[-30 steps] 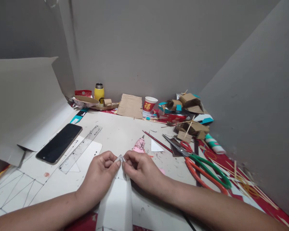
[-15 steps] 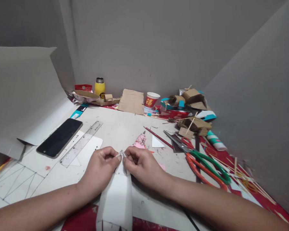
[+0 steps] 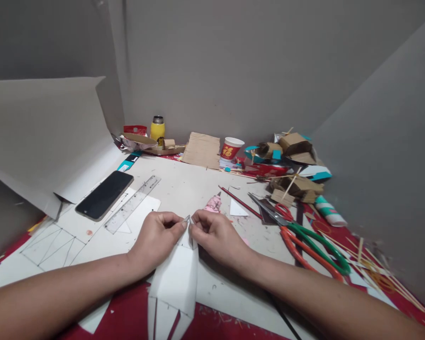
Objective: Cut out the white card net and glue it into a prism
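A folded white paper model [image 3: 177,274] with dark pencil lines stretches from the near edge up to my fingers; its far end narrows to a point and its near end has slits between flaps. My left hand [image 3: 161,236] pinches the left side of that tip. On the other side, my right hand [image 3: 214,233] pinches the tip's right edge, thumb against forefinger. Just beyond my right hand lies a pink cone-shaped thing [image 3: 213,203], partly covered by the hand. The folds between my fingertips are too small to make out.
Left lie a phone [image 3: 104,195] and a clear ruler [image 3: 132,205]. Scissors with green and orange handles [image 3: 315,241] and a red pencil [image 3: 239,200] lie right. Behind stand a yellow bottle [image 3: 157,130], a paper cup [image 3: 232,148] and cardboard [image 3: 201,150]. A large white sheet [image 3: 46,132] rises at left.
The view has shifted, so the table's things sit further right. Both hands still pinch the paper tip; the model's slit near end now shows more.
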`<state>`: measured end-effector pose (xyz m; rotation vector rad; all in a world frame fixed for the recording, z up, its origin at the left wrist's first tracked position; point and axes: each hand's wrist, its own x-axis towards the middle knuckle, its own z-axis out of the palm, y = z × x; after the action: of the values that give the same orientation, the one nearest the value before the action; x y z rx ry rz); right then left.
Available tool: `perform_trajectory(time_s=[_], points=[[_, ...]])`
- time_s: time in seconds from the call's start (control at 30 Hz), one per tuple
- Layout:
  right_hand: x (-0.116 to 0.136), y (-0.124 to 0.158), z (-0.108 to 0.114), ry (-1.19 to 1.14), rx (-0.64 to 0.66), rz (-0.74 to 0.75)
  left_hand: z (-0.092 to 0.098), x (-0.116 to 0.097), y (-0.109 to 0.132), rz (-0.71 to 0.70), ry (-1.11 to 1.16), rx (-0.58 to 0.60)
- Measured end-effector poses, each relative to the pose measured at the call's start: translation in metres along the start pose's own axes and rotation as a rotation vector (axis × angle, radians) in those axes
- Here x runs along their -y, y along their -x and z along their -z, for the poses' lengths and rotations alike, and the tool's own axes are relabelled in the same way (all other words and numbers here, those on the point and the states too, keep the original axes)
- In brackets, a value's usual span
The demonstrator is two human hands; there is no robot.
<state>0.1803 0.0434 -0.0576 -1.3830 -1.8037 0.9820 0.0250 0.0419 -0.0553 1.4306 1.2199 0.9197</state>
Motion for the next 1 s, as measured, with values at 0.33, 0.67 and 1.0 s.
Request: perform_trajectory(time_s=[0.33,0.67,1.0], points=[[-0.003,-0.003,-0.001,0.017,-0.001,0.005,0.001,-0.001,0.001,-0.071,-0.067,0.022],[-0.006,-0.005,-0.002,0.048,0.010,-0.002,0.002,0.002,-0.005,-0.070,-0.102,0.080],[-0.002,-0.005,0.000,0.026,0.018,0.004,-0.004,0.010,0.000,-0.110,-0.232,0.056]])
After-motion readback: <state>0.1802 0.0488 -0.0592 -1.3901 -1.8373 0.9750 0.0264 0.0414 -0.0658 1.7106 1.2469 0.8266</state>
